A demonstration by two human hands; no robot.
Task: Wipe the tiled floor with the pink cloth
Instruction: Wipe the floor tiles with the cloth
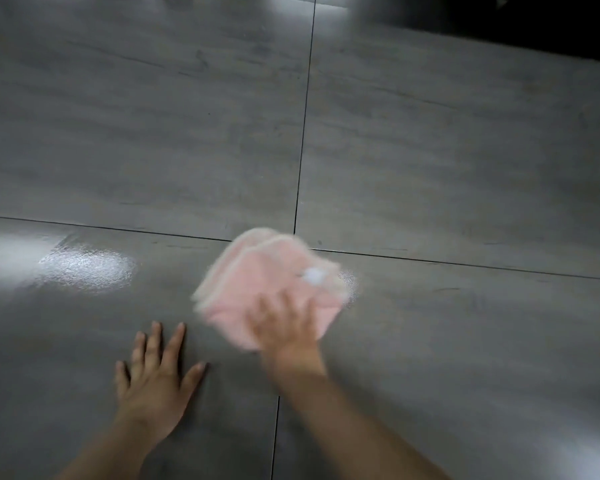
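A folded pink cloth (257, 282) lies on the grey tiled floor (447, 150), close to where four tiles meet. My right hand (286, 327) presses flat on the cloth's near edge with its fingers spread over it; both hand and cloth are blurred. A small white patch (313, 275) shows on top of the cloth. To the left, my left hand (156, 379) rests palm down on the bare tile with fingers apart, holding nothing.
Dark grout lines (303, 133) cross the floor just beyond the cloth. Shiny bright reflections lie on the tile at the left (87, 268) and beside the cloth's right edge. A dark area (551, 22) fills the top right corner.
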